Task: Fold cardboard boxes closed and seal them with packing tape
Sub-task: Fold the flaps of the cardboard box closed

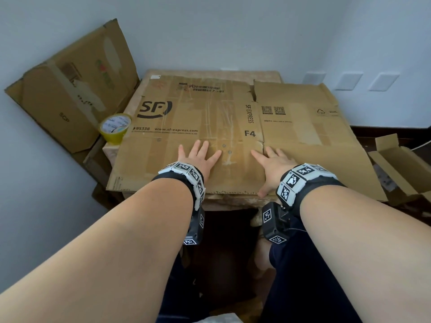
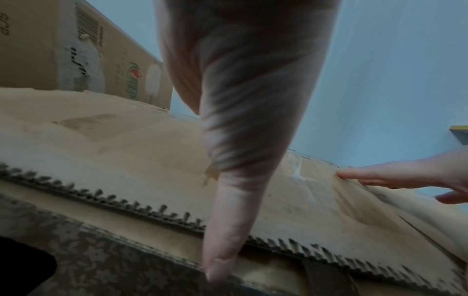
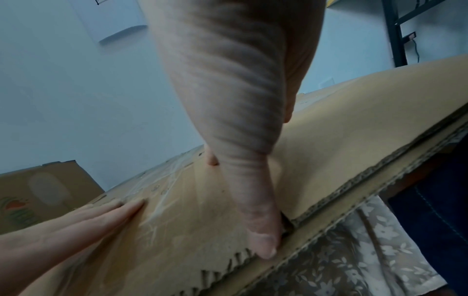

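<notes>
A flattened cardboard box (image 1: 210, 127), printed with an SF Express logo, lies spread across a small surface (image 1: 233, 202) covered in a floral cloth, its near corrugated edge running just under both wrists. The left hand (image 1: 198, 157) rests palm-down on the cardboard, fingers straight and spread, holding nothing; its thumb reaches back to the near edge of the box (seen close in the left wrist view (image 2: 222, 250)). The right hand (image 1: 271, 164) lies flat just beside it, to its right, fingers extended toward the slit between two flaps, the thumb (image 3: 263, 236) pressed against the cardboard's near edge where a flap gap opens. Neither grip closes on anything: both hands are flat and open against the box.

Beyond the left hand and off to its left, a roll of packing tape (image 1: 115, 129) stands on the surface's corner, touching the edge of the flattened box. Further left of that, more flattened cartons (image 1: 70, 89) lean against the white wall. To the right of the right hand, well apart, a small open carton (image 1: 401, 169) sits lower down, beside the surface.
</notes>
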